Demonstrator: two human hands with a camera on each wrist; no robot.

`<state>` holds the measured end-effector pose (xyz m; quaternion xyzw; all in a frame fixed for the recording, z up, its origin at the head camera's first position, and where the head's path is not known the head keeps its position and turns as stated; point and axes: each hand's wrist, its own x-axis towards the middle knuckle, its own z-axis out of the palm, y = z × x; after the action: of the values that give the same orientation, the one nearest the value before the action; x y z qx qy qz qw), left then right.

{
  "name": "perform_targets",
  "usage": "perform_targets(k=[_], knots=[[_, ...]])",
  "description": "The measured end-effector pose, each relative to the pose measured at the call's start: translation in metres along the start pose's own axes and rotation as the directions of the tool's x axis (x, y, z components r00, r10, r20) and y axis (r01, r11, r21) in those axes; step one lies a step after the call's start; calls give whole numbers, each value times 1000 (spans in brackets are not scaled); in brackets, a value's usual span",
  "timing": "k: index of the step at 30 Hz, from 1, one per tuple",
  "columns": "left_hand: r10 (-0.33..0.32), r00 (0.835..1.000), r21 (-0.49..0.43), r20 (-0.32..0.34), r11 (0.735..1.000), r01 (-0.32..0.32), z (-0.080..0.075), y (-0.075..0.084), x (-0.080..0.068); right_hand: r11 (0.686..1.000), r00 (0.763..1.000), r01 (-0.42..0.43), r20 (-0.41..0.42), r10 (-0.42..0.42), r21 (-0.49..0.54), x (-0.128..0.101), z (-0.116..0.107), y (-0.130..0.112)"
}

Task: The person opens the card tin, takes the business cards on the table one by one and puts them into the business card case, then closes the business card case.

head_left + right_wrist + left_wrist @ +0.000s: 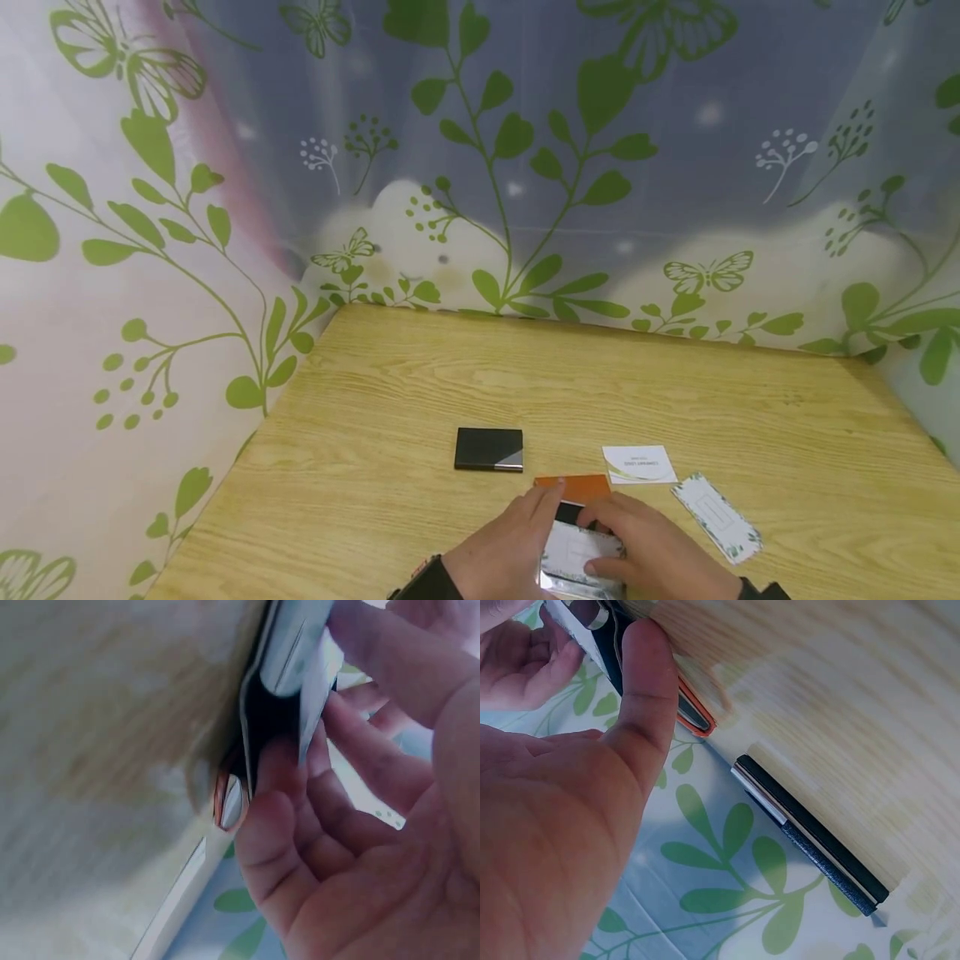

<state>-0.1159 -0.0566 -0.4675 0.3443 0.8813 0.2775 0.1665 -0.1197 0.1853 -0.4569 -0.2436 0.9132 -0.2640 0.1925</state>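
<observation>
Standing right by the light wooden table (465,375) here. Both hands are down at the near edge, busy with an open orange metal card case (573,487) whose black-lined inside shows between the fingers. Its orange lid lies flat on the wood on the far side of the hands.

The left hand (510,542) has its fingers lying fairly straight along the left side of the case, the thumb pressed flat against the edge to steady it rather than wrapping round anything. The right hand (652,554) is curled over a white patterned business card (581,550), pinching it by thumb and fingertips and holding it over the case's tray. In the right wrist view the card (311,682) stands at an angle against the black lining, so it doesn't look seated to me.

My take on doing this bit well: keep that left thumb (641,705) firm so the case can't skate on the smooth wood, line the card's long edge up with the tray wall first, then lower it flat instead of pushing it in at a slant. A tilted card will probably catch on the rim or bend.

Other stuff on the table: a closed black card case with a silver corner (488,449) farther back and to the left, a white card with a green swoosh (639,464), and another white card with a leafy green border (716,517) off to the right, all well apart from the hands.
</observation>
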Motion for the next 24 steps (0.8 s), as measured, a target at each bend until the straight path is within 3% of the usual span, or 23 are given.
perform_targets(k=[10,14,18,24], knots=[[18,1000,17,-16,1000,-18,1,0,1,997,996,74,43,-75,25,1,6,0],[16,1000,32,-18,999,-15,1,-1,1,989,989,129,58,-133,71,2,5,-1],[9,1000,41,-20,999,-8,2,-1,2,982,981,183,58,-186,55,0,3,-1],[8,1000,22,-10,1000,-8,1,-1,2,992,990,126,62,-126,0,-8,0,-1]])
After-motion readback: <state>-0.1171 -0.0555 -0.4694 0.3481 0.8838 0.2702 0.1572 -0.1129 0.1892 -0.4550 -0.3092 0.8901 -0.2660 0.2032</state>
